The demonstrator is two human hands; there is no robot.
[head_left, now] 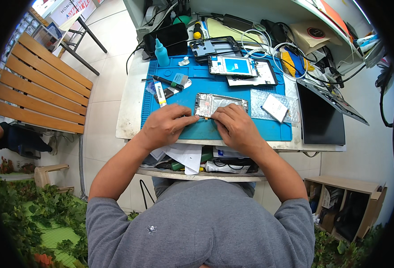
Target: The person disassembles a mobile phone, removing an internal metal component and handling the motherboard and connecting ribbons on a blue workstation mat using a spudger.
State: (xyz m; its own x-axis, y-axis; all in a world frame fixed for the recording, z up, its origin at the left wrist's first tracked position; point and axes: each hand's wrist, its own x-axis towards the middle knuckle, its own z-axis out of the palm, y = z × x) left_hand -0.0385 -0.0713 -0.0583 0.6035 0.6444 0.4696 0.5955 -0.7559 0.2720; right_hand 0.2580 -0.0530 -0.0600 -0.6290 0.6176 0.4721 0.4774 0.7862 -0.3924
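Observation:
A silver-and-grey phone frame (219, 102) lies on the blue work mat (192, 134), its inner side up. My left hand (168, 126) grips its near left corner, thumb and index finger together at the edge. Bent over the near edge, the fingers of my right hand (236, 125) hold the frame and hide its lower right part. A small orange strip shows at the edge between my fingertips. Right of the frame, a white battery (275, 108) rests on a bubble-wrap sheet (290, 103). A white-and-yellow tube (160, 94) lies beyond my left hand.
Behind the frame lie a phone part with a blue label (233, 66) and a black phone housing (215, 47). A blue dropper bottle (161, 53) stands at the back left. A dark laptop (323, 118) sits to the right. Cables (290, 49) tangle at the back; papers (183, 156) fill the shelf below.

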